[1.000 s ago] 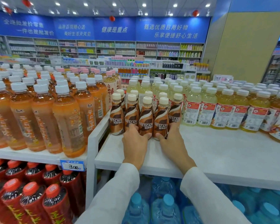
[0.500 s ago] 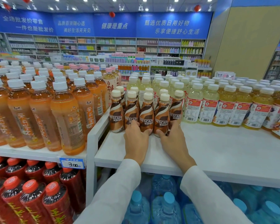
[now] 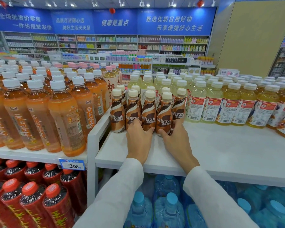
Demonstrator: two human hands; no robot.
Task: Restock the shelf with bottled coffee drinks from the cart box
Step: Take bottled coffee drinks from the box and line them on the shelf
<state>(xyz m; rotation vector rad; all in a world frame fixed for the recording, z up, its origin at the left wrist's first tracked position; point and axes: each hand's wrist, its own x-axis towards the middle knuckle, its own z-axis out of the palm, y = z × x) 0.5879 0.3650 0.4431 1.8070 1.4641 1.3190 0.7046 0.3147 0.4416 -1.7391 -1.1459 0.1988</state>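
You can read NESCAFE on the coffee bottles (image 3: 148,112); below-left of them the price tag (image 3: 72,165) says 3.00 (blue-edged); high above, the banner (image 3: 115,22) reads 健康是重点.

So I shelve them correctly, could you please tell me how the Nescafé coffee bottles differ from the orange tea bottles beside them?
The coffee bottles are shorter, with cream caps and brown swirled wraps; the orange tea bottles are taller, white-capped and see-through. Both stand upright.

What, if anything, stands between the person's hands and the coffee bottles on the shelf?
Nothing visible does. The left hand and right hand are directly on the front-row coffee bottles, gripping their bases, and the bottles stand upright on the white shelf.
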